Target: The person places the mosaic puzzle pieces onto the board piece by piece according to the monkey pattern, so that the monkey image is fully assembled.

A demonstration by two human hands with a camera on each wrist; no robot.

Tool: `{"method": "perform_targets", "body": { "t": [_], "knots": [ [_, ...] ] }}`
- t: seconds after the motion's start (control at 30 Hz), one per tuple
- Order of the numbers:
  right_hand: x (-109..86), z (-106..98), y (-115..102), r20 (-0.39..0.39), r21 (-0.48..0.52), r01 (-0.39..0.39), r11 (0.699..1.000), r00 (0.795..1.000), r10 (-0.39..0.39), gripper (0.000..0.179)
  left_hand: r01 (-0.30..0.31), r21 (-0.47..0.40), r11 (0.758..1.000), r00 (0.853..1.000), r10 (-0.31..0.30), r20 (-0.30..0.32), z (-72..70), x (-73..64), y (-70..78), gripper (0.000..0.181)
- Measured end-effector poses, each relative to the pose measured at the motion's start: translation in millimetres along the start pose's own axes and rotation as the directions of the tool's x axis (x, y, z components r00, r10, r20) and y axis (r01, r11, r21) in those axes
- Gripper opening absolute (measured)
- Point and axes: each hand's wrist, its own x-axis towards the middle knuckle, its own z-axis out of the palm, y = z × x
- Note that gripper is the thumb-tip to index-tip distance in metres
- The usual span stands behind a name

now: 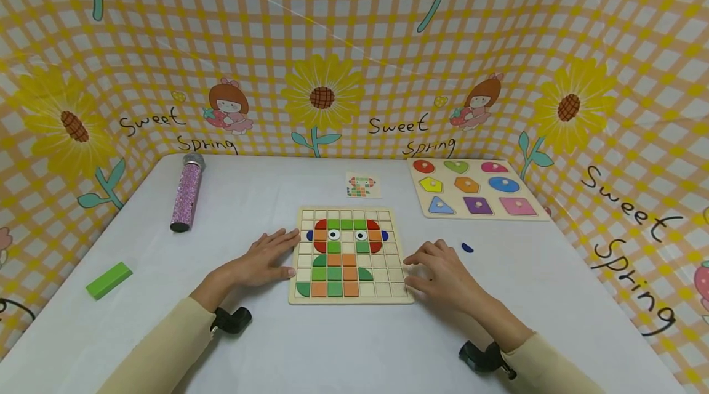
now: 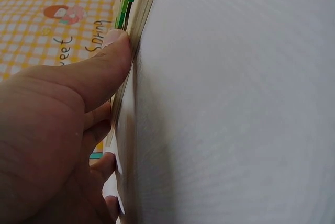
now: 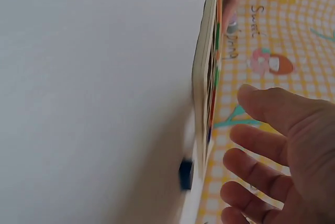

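Observation:
A square wooden grid board [image 1: 394,274] lies on the white table between the hands. Orange, green, red and blue mosaic pieces with two round eyes [image 1: 333,235] form a figure on it. My left hand [image 1: 260,263] rests along the board's left side; in the left wrist view its thumb [image 2: 107,67] touches the board's edge. Near the right edge is my right hand [image 1: 445,274], holding nothing; the right wrist view shows its fingers [image 3: 256,174] loosely bent and apart from the board. A small dark blue half-round piece [image 1: 468,247] lies on the table beyond the right hand.
Behind the board lies a small picture card [image 1: 363,185]. A knobbed shape puzzle [image 1: 476,189] sits at the back right. At the left are a glittery pink microphone [image 1: 187,194] and a green block [image 1: 109,281]. Checked, printed cloth walls [image 1: 354,31] surround the table.

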Motion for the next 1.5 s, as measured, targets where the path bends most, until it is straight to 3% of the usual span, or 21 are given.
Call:
{"method": "perform_targets", "body": {
  "t": [0.27,0.47,0.77,1.03,1.2,1.5],
  "knots": [
    [-16.8,-4.0,17.7,0.034,-0.051,0.001,0.999,0.999,0.001,0.029,0.002,-0.008,1.0,1.0,-0.002,-0.002,-1.3,-0.3,0.5,0.073],
    [-25.8,-7.4,24.3,0.077,-0.057,-0.041,0.998,0.996,0.045,0.026,0.001,-0.007,1.0,1.0,-0.001,0.0,-1.0,-0.8,1.4,0.073],
    [-38.0,-11.0,34.7,0.049,-0.093,-0.033,0.995,0.998,0.037,0.021,0.008,0.001,1.0,1.0,-0.008,-0.003,-1.1,-0.2,2.0,0.073],
    [-50.4,-15.9,34.5,0.069,-0.087,-0.032,0.996,0.997,0.038,0.015,-0.005,0.003,1.0,1.0,0.005,-0.004,-0.6,-0.3,1.5,0.073],
    [-52.2,-16.2,28.8,0.086,-0.052,-0.002,0.999,0.996,0.007,0.015,-0.002,-0.001,1.0,1.0,0.002,-0.004,-1.1,-0.7,2.0,0.073],
    [-46.9,-12.1,29.3,0.051,-0.096,0.071,0.993,0.996,-0.067,0.018,-0.004,-0.001,1.0,1.0,0.004,-0.002,-0.3,-0.2,0.0,0.073]
  ]
}}
